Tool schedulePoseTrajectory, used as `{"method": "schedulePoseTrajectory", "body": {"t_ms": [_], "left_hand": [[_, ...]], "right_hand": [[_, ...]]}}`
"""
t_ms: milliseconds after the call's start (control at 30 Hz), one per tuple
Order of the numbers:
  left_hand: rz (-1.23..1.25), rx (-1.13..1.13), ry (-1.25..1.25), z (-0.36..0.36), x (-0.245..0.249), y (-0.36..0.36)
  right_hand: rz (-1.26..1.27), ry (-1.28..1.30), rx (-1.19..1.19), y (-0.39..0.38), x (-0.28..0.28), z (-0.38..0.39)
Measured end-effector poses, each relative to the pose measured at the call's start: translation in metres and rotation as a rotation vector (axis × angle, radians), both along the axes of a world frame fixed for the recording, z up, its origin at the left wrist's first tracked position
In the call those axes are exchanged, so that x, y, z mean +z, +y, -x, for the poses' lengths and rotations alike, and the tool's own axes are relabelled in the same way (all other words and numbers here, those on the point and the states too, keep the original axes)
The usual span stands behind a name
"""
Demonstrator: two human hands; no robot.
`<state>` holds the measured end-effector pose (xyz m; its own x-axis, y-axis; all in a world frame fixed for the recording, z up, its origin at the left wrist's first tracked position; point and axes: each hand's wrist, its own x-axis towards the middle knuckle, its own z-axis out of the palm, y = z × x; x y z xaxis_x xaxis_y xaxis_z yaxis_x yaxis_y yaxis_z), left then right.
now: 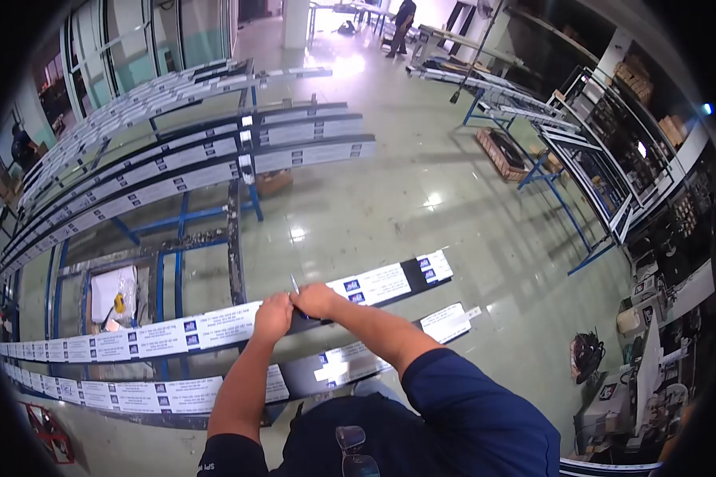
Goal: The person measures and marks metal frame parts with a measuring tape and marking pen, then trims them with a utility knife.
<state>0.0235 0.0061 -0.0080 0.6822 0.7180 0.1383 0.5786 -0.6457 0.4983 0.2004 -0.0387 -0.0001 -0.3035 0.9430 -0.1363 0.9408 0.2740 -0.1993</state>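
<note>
1. Step in hand (judged): work on the protective film of a long profile [215, 326], most likely scoring or slitting the film where white film meets bare dark metal. Both hands meet at that point.
2. Left hand [272, 316]: narrow, fingers curled down over the profile and holding it to the rack; knuckles face the camera.
3. Right hand [317, 300]: closed on a slim blade [294, 284], touching the left hand. The tip stands up past the profile's far edge. Whether the edge touches the film cannot be told.
4. Next move, requirements (judged): a shallow, steady draw of the blade along or across the film, the left hand bracing the profile against sliding, and fingers clear of the cutting line.
5. Profile, position: lies lengthwise along the near side of the blue rack [179, 270]. Its left end runs out towards the rack's left edge; its right end overhangs past the rack's right edge, above the floor [422, 207].
6. Profile, appearance: dark, narrow, very long and flat-faced. White film covers most of it, printed with repeated text and small blue marks. Bare dark gaps show beside the hands and near the right end.
7. Second profile [175, 391]: same make, just beside the first on the side nearer the person, film partly glossy with glare.
8. Further stock [215, 171]: several like profiles on the rack's far side, well apart from the hands.
9. Other: a person [402, 20] stands far off at the back of the hall.
</note>
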Motion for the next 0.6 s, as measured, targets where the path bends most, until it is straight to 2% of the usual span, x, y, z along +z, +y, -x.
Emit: {"method": "schedulePoseTrajectory", "body": {"t_ms": [67,133,167,233,333,433,500,600], "left_hand": [[-0.118,-0.036,-0.016,0.002,-0.005,-0.007],[-0.112,-0.029,-0.01,-0.001,0.0,-0.011],[-0.111,0.044,-0.029,-0.001,-0.022,-0.008],[-0.102,0.075,-0.141,-0.004,-0.017,-0.017],[-0.04,0.071,-0.202,-0.002,-0.019,-0.014],[-0.035,0.047,-0.246,0.003,-0.016,-0.013],[-0.004,0.039,-0.239,-0.001,-0.016,-0.012],[0.044,0.07,-0.246,0.006,-0.016,-0.011]], "right_hand": [[-0.034,0.055,-0.027,-0.004,0.003,0.001],[-0.088,0.114,-0.067,-0.015,-0.003,0.0],[-0.111,0.14,-0.117,-0.015,-0.007,0.001],[-0.144,0.188,-0.151,-0.016,-0.004,-0.001],[-0.069,0.2,-0.268,-0.006,0.005,0.0],[0.023,0.148,-0.22,0.009,0.013,0.005],[0.071,-0.018,-0.042,0.011,0.018,0.002],[0.007,-0.053,0.049,0.012,0.01,0.004]]}}
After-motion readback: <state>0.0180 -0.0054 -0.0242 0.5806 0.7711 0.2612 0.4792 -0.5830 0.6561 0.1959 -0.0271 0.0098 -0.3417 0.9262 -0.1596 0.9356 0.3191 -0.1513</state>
